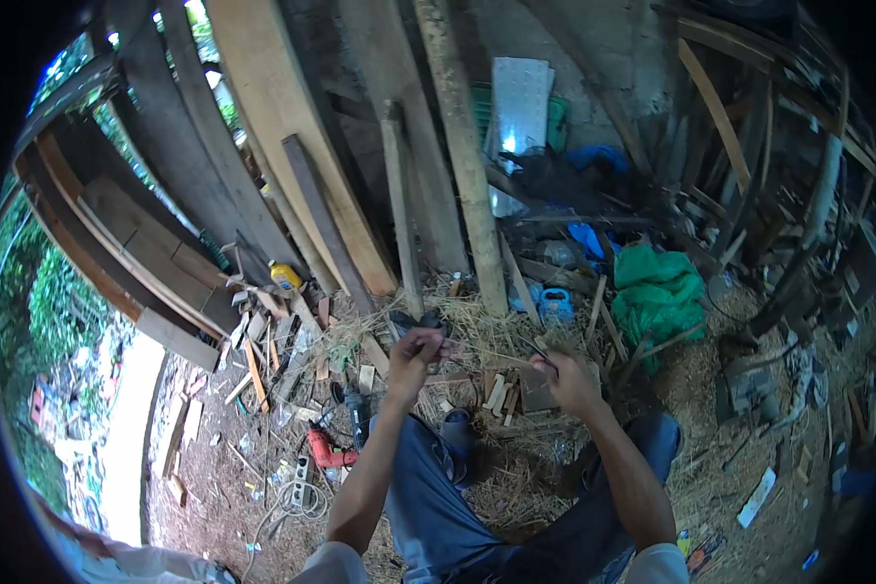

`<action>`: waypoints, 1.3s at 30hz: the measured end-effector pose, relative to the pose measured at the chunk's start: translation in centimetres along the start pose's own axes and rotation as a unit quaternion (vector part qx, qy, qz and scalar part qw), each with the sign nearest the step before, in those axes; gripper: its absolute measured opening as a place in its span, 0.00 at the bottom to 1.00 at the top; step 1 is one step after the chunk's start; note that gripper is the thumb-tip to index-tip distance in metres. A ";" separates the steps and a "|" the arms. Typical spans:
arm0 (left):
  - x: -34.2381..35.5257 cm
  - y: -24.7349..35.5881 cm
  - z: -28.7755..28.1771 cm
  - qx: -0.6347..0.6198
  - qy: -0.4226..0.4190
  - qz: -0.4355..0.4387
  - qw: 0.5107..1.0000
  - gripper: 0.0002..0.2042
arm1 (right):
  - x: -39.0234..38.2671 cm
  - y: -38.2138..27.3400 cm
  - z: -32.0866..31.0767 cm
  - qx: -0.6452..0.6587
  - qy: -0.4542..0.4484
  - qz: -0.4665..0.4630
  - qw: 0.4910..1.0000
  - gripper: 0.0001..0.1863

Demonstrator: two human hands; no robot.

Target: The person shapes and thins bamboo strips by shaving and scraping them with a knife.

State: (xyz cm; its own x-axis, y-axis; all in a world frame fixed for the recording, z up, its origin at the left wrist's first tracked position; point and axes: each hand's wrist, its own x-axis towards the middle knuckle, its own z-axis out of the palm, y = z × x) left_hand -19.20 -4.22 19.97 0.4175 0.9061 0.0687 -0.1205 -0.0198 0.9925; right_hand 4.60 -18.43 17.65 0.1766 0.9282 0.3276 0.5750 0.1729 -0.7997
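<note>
In front of my knees, my left hand [421, 355] is closed, its fingertips pinching one end of a thin straw-coloured strip [496, 354]. The strip runs across to my right hand [566, 378], which is also closed. A slim dark tool, perhaps a knife, pokes out beyond the right thumb and fingers; its kind is too small to make out. Below the hands lie straw and shavings [516, 487], with short wood offcuts [496, 394] among them.
A red power drill [327, 450] and a white power strip [302, 477] with cable lie left of my legs. Planks [292, 127] and a pole [462, 165] lean ahead. Green sheeting [657, 292], a blue jug [556, 306] and a yellow bottle [284, 275] stand farther off.
</note>
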 end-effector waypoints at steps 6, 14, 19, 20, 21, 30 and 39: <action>-3.1 -1.1 -0.3 0.292 -0.126 0.060 0.946 0.05 | 0.5 0.7 -1.3 -0.175 0.090 -0.021 0.980 0.09; -5.4 -3.8 2.7 0.204 -0.203 -0.064 0.956 0.11 | 0.8 -1.9 -2.4 -0.150 0.191 -0.072 0.967 0.13; -5.1 -2.3 5.9 0.048 -0.151 -0.079 0.984 0.06 | -1.3 2.1 -1.1 0.053 0.142 -0.003 0.988 0.18; -5.0 -1.8 6.3 0.052 -0.142 -0.078 0.985 0.06 | -1.7 2.5 -0.8 0.200 0.070 0.063 0.975 0.19; -4.9 -1.5 6.4 0.057 -0.129 -0.076 0.987 0.07 | -1.6 0.8 -0.9 0.202 0.069 0.063 0.975 0.19; -5.5 -1.3 8.4 0.183 -0.119 0.040 0.975 0.05 | -1.3 -2.2 -0.3 0.491 -0.161 0.174 0.838 0.17; -9.3 -0.8 8.1 0.255 -0.113 -0.009 0.960 0.05 | -0.4 0.6 -2.1 0.436 -0.060 0.286 0.851 0.10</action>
State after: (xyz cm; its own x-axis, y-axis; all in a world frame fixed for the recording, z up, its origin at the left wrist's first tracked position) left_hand -15.64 -16.03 19.39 0.6069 0.7947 0.0134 0.3215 -0.2608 0.9103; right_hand 6.58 -19.41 18.08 0.1161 0.9604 -0.2534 -0.3989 -0.1886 -0.8974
